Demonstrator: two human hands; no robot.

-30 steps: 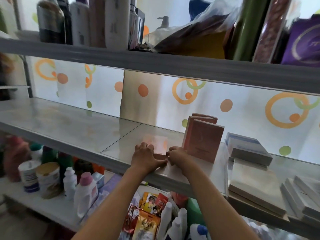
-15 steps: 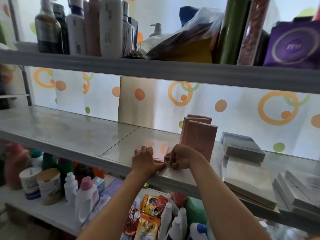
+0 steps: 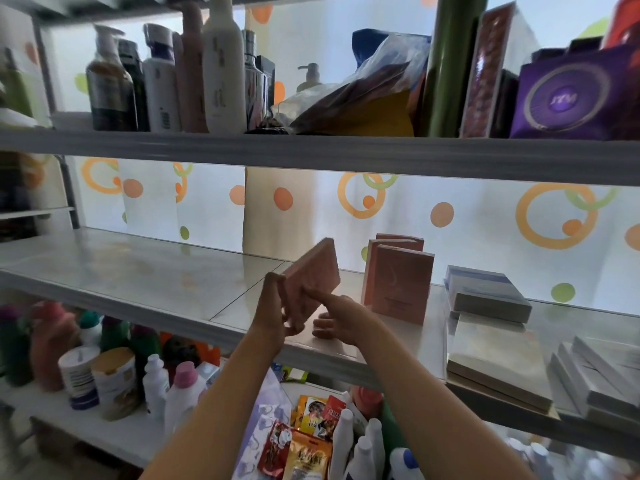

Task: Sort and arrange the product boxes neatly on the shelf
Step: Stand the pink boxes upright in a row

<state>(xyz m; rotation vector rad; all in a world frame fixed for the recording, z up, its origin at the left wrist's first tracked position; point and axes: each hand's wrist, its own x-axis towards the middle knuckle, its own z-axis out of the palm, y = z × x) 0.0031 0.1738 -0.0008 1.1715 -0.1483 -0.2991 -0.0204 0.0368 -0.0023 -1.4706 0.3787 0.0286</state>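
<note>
The only legible writing is "JTM" in a ring on the purple box [image 3: 568,98] on the upper shelf; print on the pink box [image 3: 311,275] and the standing pink boxes [image 3: 401,287] is too faint to read; the left hand [image 3: 277,311] grips the tilted pink box above the middle shelf [image 3: 138,275], just left of the standing ones; the right hand [image 3: 341,318] touches its face with an extended forefinger, other fingers loosely curled, holding nothing; grey flat boxes [image 3: 488,296] lie stacked further right; bottles [image 3: 166,88] crowd the upper shelf; the lower shelf's sachets are partly hidden by the forearms.
</note>
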